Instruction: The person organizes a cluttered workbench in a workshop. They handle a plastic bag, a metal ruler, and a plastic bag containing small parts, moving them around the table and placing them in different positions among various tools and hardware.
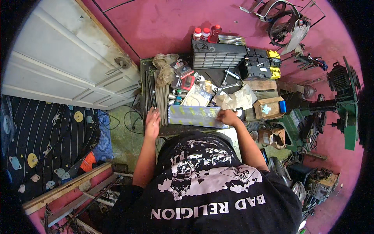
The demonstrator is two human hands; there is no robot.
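Note:
A long, flat silver sheet [193, 116] with yellow-green marks lies across the near edge of the cluttered workbench. My right hand [228, 117] is closed at the sheet's right end, fingers curled over its edge. My left hand [152, 123] is open, fingers stretched out, at the bench's left front corner. It is nearest to a bundle of thin grey rods [161, 97] running away from me, left of the sheet. Whether its fingertips touch the rods, I cannot tell. Behind the sheet lie a white disc-like piece [196, 96] and crumpled beige paper [236, 98].
A grey drawer cabinet [219, 60] with red-capped bottles [197, 34] on top stands at the back, beside black-and-yellow cases [257, 64]. An open cardboard box [269, 108] sits at right, near a green machine [346, 105]. A white door [74, 58] stands at left.

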